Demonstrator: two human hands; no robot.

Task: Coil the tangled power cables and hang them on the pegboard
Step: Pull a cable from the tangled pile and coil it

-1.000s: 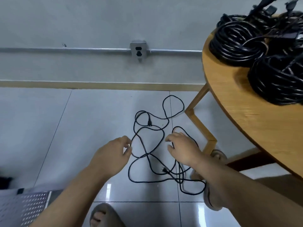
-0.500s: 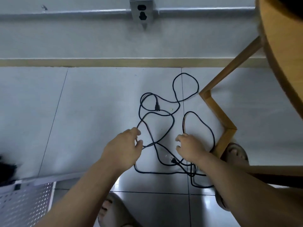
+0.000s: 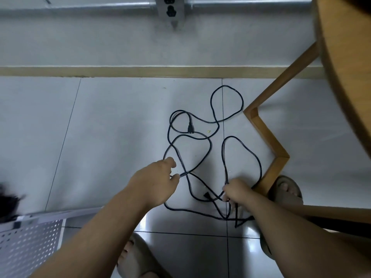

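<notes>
Grey tiled floor (image 3: pixel 100 127) carries a perforated pegboard (image 3: pixel 30 245) left of the left hand (image 3: pixel 156 182), which pinches the tangled black cable (image 3: pixel 209 149). Loops sprawl beyond both hands. Right hand (image 3: pixel 239 194) grips strands, fingers curled; counter leg (image 3: pixel 269 137) just right.

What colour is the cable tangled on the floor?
Black. The cable shows clearly in the head view against the pale grey floor tiles.

A wooden table (image 3: pixel 345 77) stands on grey floor tiles (image 3: pixel 100 127) at the right (its leg (image 3: pixel 267 137) angled); a socket (image 3: pixel 170 9) sits on the wall (image 3: pixel 80 43).
</notes>
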